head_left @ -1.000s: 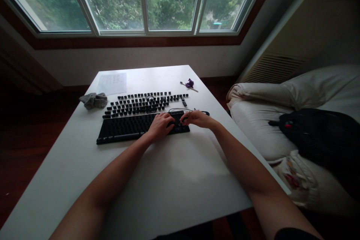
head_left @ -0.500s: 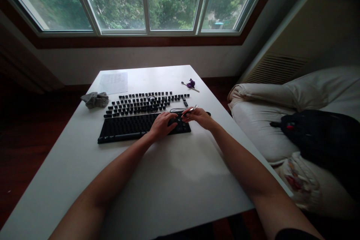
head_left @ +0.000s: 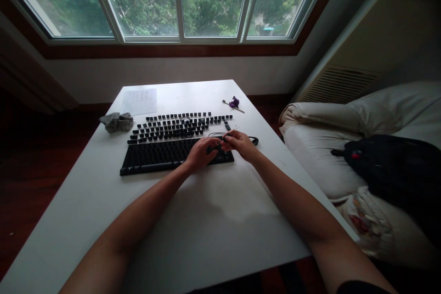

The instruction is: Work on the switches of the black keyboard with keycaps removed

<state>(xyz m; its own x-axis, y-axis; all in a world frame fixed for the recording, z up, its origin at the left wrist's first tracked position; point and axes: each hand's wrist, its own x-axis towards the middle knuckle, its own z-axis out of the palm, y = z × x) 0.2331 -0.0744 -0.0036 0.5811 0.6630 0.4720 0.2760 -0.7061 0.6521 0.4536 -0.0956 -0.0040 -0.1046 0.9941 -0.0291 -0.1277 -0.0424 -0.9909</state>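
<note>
A black keyboard (head_left: pixel 155 154) with its keycaps off lies on the white table. Over its right end, my left hand (head_left: pixel 202 150) rests with curved fingers and the thumb apart; nothing shows between them but the dark keyboard. Close beside it, my right hand (head_left: pixel 240 144) pinches a small dark keycap puller (head_left: pixel 225 137), whose thin wires stick up past the fingers. The fingertips of both hands are nearly touching. Loose black keycaps (head_left: pixel 172 127) stand in rows just behind the keyboard. What lies under the fingertips is too small and dark to make out.
A grey cloth (head_left: pixel 117 122) lies at the table's left edge, near a printed sheet (head_left: pixel 139 101). A brush with a purple thing (head_left: pixel 234 102) is at the back right. A coiled black cable (head_left: pixel 255 140) sits beside my right hand. A sofa (head_left: pixel 310 147) with a black bag (head_left: pixel 396 170) stands at right.
My right hand has shifted slightly left and turned, so the puller's wires point more upward. More of the coiled cable shows. My left hand has barely moved.
</note>
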